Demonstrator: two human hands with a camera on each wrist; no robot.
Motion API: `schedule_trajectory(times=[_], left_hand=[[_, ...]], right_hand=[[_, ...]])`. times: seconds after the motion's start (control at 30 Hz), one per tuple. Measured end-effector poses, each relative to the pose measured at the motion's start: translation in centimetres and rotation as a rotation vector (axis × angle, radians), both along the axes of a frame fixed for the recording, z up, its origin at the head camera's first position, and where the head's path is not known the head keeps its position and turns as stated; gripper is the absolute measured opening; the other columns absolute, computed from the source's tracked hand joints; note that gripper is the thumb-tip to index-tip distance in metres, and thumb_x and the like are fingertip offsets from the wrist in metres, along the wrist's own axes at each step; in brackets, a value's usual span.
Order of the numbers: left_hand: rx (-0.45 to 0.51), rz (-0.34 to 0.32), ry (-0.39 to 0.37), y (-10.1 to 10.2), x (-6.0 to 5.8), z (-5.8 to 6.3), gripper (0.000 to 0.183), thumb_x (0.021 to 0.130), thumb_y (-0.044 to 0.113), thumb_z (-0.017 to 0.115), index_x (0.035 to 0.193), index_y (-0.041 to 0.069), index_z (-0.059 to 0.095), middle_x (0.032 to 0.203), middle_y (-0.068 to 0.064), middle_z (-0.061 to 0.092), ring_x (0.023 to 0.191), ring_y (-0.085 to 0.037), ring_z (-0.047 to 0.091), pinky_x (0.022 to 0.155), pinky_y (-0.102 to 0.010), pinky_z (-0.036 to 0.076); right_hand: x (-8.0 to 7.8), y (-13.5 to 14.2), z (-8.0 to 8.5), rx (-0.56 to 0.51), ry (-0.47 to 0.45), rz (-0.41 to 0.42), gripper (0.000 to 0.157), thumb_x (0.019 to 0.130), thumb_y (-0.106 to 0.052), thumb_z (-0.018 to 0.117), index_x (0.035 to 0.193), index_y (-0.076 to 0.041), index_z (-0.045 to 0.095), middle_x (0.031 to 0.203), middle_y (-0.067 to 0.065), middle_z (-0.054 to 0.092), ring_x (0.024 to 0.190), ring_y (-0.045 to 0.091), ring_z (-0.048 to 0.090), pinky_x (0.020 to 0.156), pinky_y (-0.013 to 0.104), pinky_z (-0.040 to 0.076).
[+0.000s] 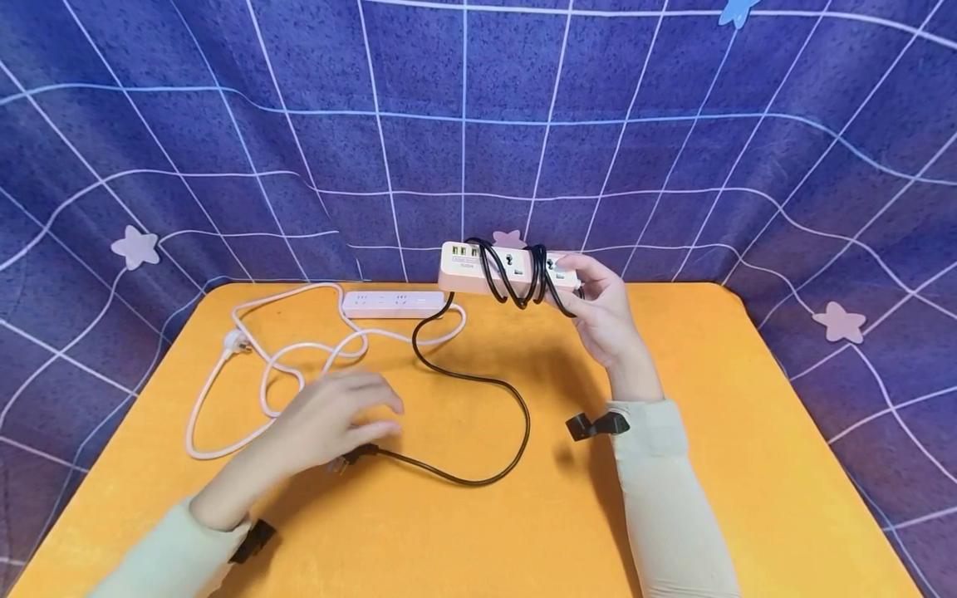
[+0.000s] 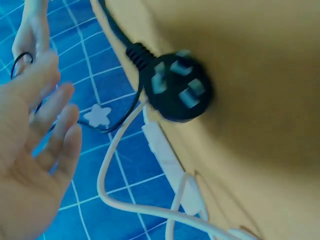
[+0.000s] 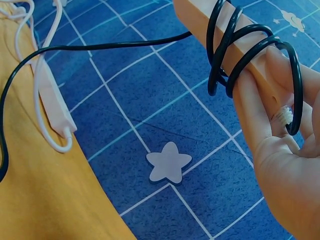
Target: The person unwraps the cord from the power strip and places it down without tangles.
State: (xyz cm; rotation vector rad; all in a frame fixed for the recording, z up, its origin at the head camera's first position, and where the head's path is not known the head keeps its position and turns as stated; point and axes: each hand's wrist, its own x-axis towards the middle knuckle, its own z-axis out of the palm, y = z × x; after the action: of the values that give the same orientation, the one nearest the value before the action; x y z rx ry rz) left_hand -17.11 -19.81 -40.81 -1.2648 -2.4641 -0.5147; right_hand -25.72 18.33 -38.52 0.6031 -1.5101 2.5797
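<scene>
Right fingers [image 1: 591,267] pinch the raised power strip [image 1: 467,278] at right — left fingers [image 1: 374,395], spread, empty, should guide black cord [image 3: 100,47] evenly.

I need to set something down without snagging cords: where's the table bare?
Two patches: right of the right sleeve, out to the side edge of the table; and between that and the left sleeve, nearer than the looped black cord. The left side is crowded: white cord, the black plug and the left hand.

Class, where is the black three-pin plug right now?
In the head view, the black three-pin plug is left of centre, just below the left hand, at the end of the black cord.
</scene>
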Motion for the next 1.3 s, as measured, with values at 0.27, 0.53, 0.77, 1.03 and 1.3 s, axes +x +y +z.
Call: schedule_trajectory(times=[0.27, 0.53, 0.77, 1.03, 1.3], left_hand=[[0.153, 0.27, -0.022, 1.1, -1.5, 2.2, 0.023, 0.088, 0.03, 0.089, 0.107, 0.022, 0.079, 0.104, 0.008, 0.077, 0.089, -0.015, 0.071, 0.071, -0.037, 0.056], [0.266, 0.34, -0.142, 2.9, -3.9, 3.2, 0.026, 0.09, 0.02, 0.087, 0.113, 0.013, 0.077, 0.104, -0.002, 0.078, 0.09, -0.022, 0.073, 0.075, -0.041, 0.06], [0.319, 0.363, -0.312, 4.2, -6.0, 2.9, 0.03, 0.093, 0.02, 0.084, 0.12, 0.01, 0.074, 0.115, -0.009, 0.078, 0.097, -0.029, 0.074, 0.084, -0.046, 0.061], [0.324, 0.38, -0.36, 5.6, -7.7, 1.9, 0.034, 0.095, 0.022, 0.082, 0.124, 0.008, 0.072, 0.121, -0.011, 0.076, 0.106, -0.032, 0.073, 0.089, -0.049, 0.061], [0.334, 0.392, -0.337, 6.8, -8.3, 1.3, 0.029, 0.093, 0.021, 0.083, 0.119, 0.009, 0.075, 0.117, -0.009, 0.078, 0.103, -0.03, 0.074, 0.09, -0.047, 0.06]], right_hand=[[0.1, -0.1, 0.1, 0.011, -0.007, -0.004, 0.049, 0.087, 0.027, 0.057, 0.106, -0.014, 0.078, 0.125, 0.007, 0.068, 0.097, 0.016, 0.068, 0.082, 0.026, 0.062], [0.1, 0.0, 0.1, 0.009, -0.01, 0.006, 0.05, 0.088, 0.027, 0.057, 0.107, -0.015, 0.078, 0.124, 0.006, 0.067, 0.096, 0.016, 0.068, 0.081, 0.026, 0.062], [0.1, 0.1, 0.0, 0.001, 0.001, 0.014, 0.044, 0.089, 0.023, 0.063, 0.108, -0.014, 0.077, 0.12, 0.007, 0.066, 0.093, 0.016, 0.069, 0.08, 0.026, 0.062], [0.0, 0.2, -0.1, 0.0, 0.003, 0.014, 0.045, 0.089, 0.024, 0.061, 0.107, -0.014, 0.077, 0.12, 0.006, 0.066, 0.094, 0.016, 0.07, 0.08, 0.027, 0.063], [-0.1, 0.3, -0.1, 0.005, 0.005, 0.012, 0.046, 0.089, 0.024, 0.061, 0.107, -0.014, 0.077, 0.123, 0.006, 0.067, 0.095, 0.017, 0.069, 0.081, 0.027, 0.063]])
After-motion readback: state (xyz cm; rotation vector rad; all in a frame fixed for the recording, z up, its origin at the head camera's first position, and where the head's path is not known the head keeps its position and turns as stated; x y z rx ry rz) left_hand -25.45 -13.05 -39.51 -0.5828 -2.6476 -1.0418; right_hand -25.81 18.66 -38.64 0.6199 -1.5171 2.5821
